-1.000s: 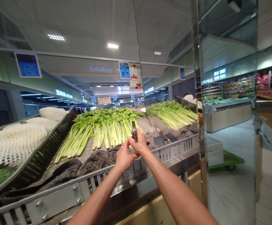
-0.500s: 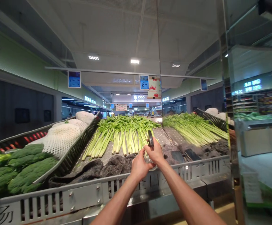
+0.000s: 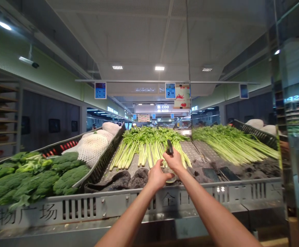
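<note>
My right hand is wrapped around what looks like a spray bottle, with a black curved head pointing toward the celery. Its clear, rounded lower part shows between my hands. Lower and to the left, my left hand curls against that clear part, thumb in front and fingers bent. Beyond both hands, celery lies in a row on a perforated metal slope, leaves at the back and stalks toward me. Dark crumpled cloth runs along the slope's front, under and beside my hands.
A grey slatted rail fronts the display. On the left are broccoli and net-wrapped white produce, beside a black crate wall. A mirror on the right reflects the celery. Price signs hang above.
My view has swung left and levelled, bringing the broccoli and left-hand shelves into sight. Both hands stay together at the bottle, with my left fingers now slightly farther from my right hand.
</note>
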Demonstrator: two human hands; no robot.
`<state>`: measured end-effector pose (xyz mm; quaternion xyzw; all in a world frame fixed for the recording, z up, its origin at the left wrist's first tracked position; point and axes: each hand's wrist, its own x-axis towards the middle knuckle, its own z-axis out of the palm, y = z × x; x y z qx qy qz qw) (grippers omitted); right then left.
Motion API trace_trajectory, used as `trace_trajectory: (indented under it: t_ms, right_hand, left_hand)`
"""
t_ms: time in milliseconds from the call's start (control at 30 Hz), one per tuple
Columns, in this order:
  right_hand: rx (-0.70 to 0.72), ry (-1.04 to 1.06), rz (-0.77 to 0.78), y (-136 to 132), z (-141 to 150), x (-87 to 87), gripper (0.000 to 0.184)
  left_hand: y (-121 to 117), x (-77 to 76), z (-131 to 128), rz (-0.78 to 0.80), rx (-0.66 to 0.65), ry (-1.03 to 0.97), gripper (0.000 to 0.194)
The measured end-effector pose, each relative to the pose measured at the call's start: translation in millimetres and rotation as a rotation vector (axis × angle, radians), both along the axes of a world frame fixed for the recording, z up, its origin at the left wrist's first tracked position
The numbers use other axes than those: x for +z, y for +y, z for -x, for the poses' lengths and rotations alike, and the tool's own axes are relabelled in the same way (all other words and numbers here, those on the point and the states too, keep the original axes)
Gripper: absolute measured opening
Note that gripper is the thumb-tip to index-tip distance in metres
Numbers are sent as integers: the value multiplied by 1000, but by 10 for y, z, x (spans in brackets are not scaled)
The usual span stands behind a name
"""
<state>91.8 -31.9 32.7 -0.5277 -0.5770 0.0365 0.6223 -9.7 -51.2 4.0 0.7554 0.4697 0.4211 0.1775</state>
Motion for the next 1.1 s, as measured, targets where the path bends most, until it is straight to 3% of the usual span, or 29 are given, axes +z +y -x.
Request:
trace_trajectory:
  t_ms: [467, 900, 1100]
  right_hand:
    - [144, 97, 3, 48, 56, -105, 24]
    - [209, 72, 27, 62, 136, -55, 22]
    - [154, 65, 33, 73, 296, -89, 19]
  left_hand:
    - [-73, -50, 92, 20, 21, -5, 82]
    - [14, -98, 234, -3, -57, -92, 72]
    - [14, -155, 354, 9, -28, -111, 71]
